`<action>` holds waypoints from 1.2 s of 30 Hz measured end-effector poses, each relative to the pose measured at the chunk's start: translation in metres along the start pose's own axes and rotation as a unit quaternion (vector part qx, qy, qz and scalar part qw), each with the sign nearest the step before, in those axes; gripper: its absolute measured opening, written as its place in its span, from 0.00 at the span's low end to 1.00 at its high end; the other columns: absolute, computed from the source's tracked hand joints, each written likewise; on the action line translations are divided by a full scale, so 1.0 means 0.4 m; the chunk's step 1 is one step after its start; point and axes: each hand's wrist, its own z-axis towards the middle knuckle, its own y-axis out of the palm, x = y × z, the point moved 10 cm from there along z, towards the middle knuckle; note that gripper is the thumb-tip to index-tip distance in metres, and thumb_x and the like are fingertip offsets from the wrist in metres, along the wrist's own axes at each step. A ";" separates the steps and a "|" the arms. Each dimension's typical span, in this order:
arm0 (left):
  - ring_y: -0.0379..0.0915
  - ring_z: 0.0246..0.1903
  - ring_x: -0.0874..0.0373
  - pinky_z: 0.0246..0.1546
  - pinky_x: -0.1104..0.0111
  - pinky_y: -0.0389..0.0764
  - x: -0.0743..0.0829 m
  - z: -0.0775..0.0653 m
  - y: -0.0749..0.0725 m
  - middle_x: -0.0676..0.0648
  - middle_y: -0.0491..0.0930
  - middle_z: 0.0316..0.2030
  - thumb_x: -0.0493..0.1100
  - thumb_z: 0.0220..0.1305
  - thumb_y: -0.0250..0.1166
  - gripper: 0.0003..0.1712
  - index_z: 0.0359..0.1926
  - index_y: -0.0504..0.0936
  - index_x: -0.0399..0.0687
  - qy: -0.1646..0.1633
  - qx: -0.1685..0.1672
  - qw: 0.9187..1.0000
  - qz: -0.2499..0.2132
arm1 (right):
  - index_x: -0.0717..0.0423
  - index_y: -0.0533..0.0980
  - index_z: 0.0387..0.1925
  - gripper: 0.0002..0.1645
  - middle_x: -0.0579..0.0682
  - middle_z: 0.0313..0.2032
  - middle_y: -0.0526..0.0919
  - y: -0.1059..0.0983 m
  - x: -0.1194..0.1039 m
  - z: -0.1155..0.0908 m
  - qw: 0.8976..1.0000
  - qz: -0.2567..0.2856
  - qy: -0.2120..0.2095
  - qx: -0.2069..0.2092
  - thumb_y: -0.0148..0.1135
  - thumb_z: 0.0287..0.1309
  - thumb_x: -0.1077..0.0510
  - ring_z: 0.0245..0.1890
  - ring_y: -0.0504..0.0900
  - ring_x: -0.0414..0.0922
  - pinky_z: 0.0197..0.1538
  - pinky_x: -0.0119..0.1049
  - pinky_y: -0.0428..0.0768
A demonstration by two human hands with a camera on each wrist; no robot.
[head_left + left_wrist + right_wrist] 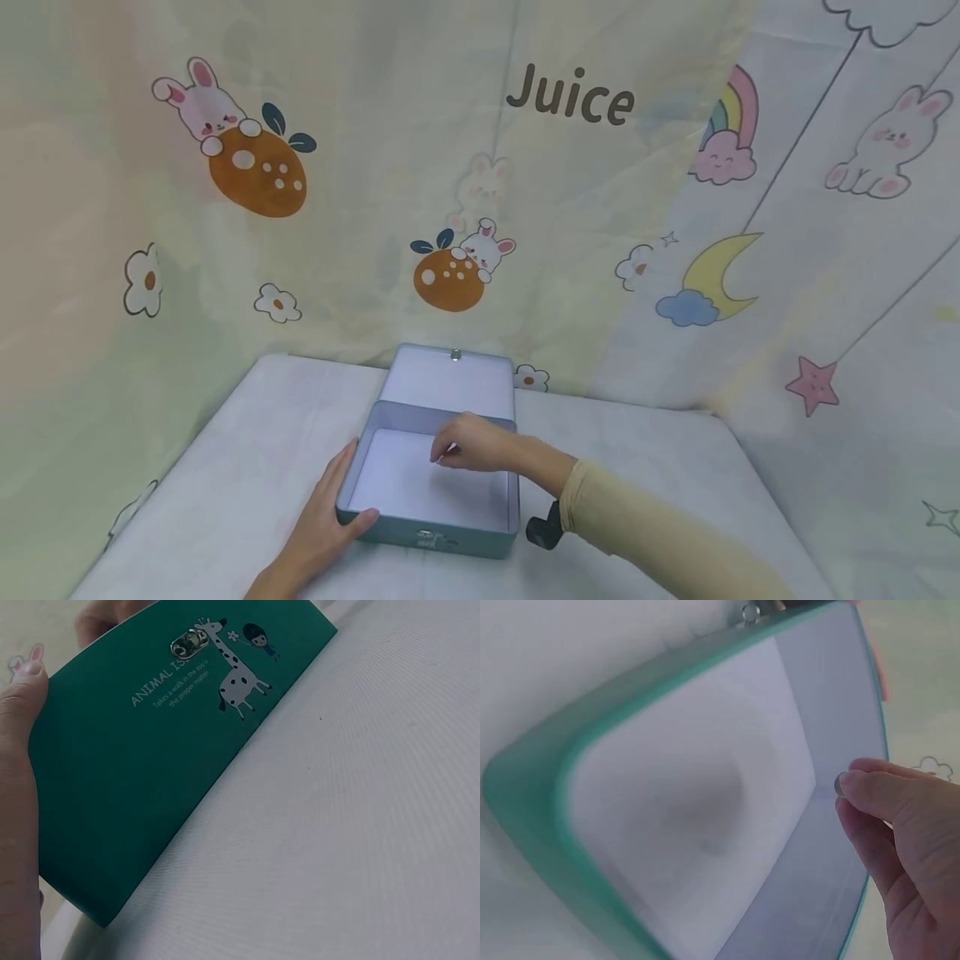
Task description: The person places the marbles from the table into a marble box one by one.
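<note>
A green metal box (442,533) with a pale inside stands on the white surface, its hinged lid (450,379) laid back. Its front carries a giraffe picture (238,681) and a metal latch (189,645). My left hand (321,512) grips the front left corner of the box, thumb at the front rim and fingers along the left side. Over the box's interior, my right hand (472,442) pinches a small, round, dull metallic piece (840,784) between thumb and forefinger; most of it is hidden by the fingertips, and I cannot tell its kind.
A black device (545,529) sits at my right wrist, beside the box's right side. The white-covered table (637,450) extends to both sides. Behind it hangs a cloth (360,167) printed with rabbits, flowers and a moon.
</note>
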 end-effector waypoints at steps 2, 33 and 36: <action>0.53 0.68 0.37 0.59 0.34 0.58 0.004 0.003 -0.003 0.43 0.54 0.72 0.51 0.48 0.69 0.57 0.75 0.48 0.51 0.006 0.001 1.000 -0.003 | 0.54 0.84 0.38 0.08 0.43 0.37 0.86 0.015 0.005 0.023 1.000 -0.010 -0.008 -0.015 0.62 0.58 0.62 0.40 0.82 0.30 0.43 0.14 0.75; 0.57 0.67 0.41 0.59 0.40 0.62 0.009 0.000 -0.011 0.46 0.57 0.71 0.50 0.47 0.70 0.57 0.75 0.49 0.53 0.025 0.008 1.000 -0.010 | 0.45 0.85 0.33 0.05 0.37 0.33 0.84 0.140 0.078 0.171 0.998 -0.049 0.032 -0.037 0.67 0.53 0.58 0.33 0.78 0.26 0.38 0.13 0.73; 0.57 0.67 0.41 0.59 0.39 0.62 0.006 -0.001 -0.010 0.45 0.57 0.71 0.50 0.47 0.70 0.57 0.74 0.49 0.53 0.024 0.007 1.000 -0.013 | 0.44 0.85 0.33 0.06 0.37 0.33 0.84 0.147 0.080 0.174 0.998 -0.052 0.023 -0.036 0.67 0.54 0.58 0.34 0.78 0.26 0.38 0.13 0.73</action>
